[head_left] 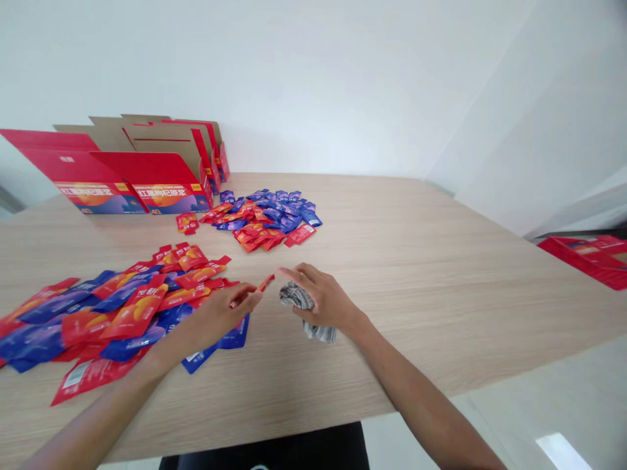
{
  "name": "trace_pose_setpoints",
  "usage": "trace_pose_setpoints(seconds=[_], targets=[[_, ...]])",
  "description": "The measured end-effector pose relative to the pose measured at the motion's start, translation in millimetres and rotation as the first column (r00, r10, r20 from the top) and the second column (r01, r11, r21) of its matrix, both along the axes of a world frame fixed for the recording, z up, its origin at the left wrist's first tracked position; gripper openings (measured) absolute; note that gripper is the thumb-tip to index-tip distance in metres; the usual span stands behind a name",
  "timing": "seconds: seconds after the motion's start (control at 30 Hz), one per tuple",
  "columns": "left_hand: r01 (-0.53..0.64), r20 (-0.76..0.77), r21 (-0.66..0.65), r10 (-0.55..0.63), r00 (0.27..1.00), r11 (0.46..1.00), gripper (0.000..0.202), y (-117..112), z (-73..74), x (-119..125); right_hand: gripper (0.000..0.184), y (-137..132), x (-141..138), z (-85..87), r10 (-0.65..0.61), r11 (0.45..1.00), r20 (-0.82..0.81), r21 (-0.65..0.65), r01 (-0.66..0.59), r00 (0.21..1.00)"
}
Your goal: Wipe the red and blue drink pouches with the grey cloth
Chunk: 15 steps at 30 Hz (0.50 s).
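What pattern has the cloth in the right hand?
Grey and white stripes on the cloth; head view.

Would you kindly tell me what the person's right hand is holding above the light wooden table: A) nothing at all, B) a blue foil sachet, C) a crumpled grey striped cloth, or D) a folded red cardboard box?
C: the right hand is closed around a crumpled grey striped cloth, while the left hand pinches a small red sachet.

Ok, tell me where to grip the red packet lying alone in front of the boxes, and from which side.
Take the lone red packet by its near short edge, coming from the near side. It lies flat on the table, apart from the far pile, and the boxes block the far side. Flat as it is, a pinch at the edge probably works better than a grab from above.
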State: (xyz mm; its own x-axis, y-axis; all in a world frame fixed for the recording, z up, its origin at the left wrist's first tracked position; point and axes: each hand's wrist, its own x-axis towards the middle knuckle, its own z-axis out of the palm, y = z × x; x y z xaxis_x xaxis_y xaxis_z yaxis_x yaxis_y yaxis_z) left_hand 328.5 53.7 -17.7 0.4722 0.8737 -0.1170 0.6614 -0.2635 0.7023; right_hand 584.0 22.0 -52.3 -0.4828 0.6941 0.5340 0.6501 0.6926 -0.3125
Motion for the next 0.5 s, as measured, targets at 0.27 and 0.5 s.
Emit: trace_pose_setpoints(seconds=[0.27,0.5], targets=[[0.066,-0.174,-0.098,-0.082,0.981,0.993,0.059,-8.0,1.8,22.2,0.029,-7.4,-23.4,-7.2,-0.15,0.989,-0.001,-0.013,0.15,0.989],[0.291,0.422,-0.494,-0.067,0.904,0.819,0.073,-3.4,-25.1,33.9,0.01,-0.5,-11.7,-7.7,-0.281,0.96,-0.222,-0.057,0.275,0.934]])
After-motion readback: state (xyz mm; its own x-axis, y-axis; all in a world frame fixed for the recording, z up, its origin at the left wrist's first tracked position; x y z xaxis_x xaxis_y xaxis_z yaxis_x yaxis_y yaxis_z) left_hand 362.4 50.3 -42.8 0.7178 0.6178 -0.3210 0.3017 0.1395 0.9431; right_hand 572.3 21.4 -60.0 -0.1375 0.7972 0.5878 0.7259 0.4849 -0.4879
